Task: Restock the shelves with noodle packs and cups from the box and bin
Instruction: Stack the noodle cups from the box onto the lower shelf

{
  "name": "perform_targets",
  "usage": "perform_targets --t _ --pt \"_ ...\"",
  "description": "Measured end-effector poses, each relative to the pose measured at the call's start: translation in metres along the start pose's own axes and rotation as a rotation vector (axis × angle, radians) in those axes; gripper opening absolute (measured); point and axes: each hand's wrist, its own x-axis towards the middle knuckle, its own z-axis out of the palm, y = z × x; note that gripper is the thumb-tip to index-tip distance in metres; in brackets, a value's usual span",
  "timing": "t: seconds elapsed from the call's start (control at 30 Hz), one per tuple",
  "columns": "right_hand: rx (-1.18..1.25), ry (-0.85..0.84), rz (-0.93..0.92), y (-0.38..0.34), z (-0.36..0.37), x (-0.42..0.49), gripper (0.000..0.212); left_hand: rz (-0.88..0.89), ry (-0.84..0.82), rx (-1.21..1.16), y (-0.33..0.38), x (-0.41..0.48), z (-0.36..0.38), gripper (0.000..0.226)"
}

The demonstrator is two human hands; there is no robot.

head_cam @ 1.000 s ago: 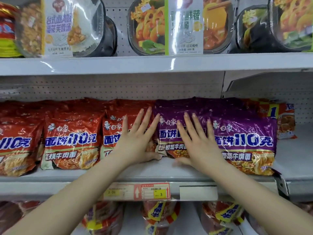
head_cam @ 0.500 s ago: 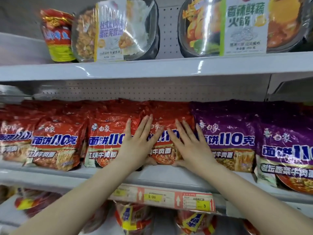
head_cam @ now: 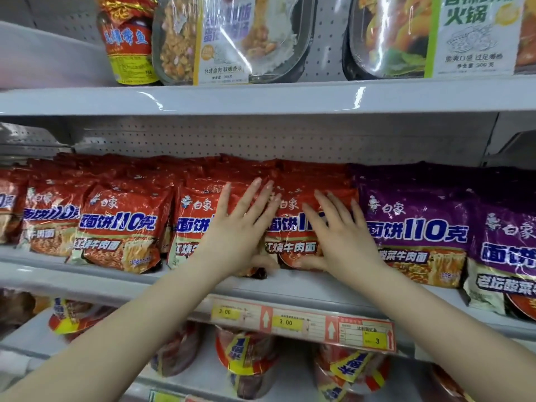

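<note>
L hand (head_cam: 236, 236) | R hand (head_cam: 343, 242) | fingers straight, flat on front red noodle packs (head_cam: 293, 227) | mid shelf (head_cam: 116, 281)

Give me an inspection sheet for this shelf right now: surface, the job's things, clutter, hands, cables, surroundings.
Surface: middle shelf, white, bare strip along its front edge.
Job's things: red noodle packs in a leaning row on the left and centre; purple noodle packs on the right; noodle cups on the shelf below.
Clutter: nothing seen.
Hands: left hand flat, fingers straight, pressing a red pack; right hand flat on the next red pack; no grip on anything.
Cables: nothing seen.
Surroundings: price tags on the shelf edge; meal trays and a red jar on the top shelf; pegboard back wall.
</note>
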Motion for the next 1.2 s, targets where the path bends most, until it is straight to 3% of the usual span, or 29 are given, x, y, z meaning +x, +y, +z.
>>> perform_targets --t 0.13,0.27,0.43,0.6,0.9,1.03,1.2 --pt "0.112 0.038 -0.134 -0.029 -0.008 0.005 0.110 -0.099 -0.039 -0.003 -0.051 -0.031 -0.005 0.125" --pt "0.129 0.005 -0.212 -0.067 -0.010 0.011 0.110 -0.052 -0.095 0.013 -0.089 -0.062 0.021 0.129" --pt "0.029 -0.010 -0.177 -0.101 0.001 0.040 0.118 0.068 -0.052 0.021 -0.110 -0.059 0.050 0.122" --pt "-0.086 -0.061 -0.062 -0.111 0.003 0.052 0.119 0.053 0.027 -0.001 -0.105 -0.047 0.060 0.126" --pt "-0.158 -0.205 0.079 -0.137 -0.019 0.052 0.119 0.137 -0.012 -0.156 -0.115 -0.050 0.056 0.125" --pt "-0.169 -0.180 0.090 -0.168 -0.035 0.049 0.113 0.152 -0.026 -0.248 -0.156 -0.078 0.046 0.121" --pt "-0.005 -0.120 -0.059 -0.237 -0.034 0.067 0.109 0.007 -0.201 -0.251 -0.237 -0.127 0.055 0.129"
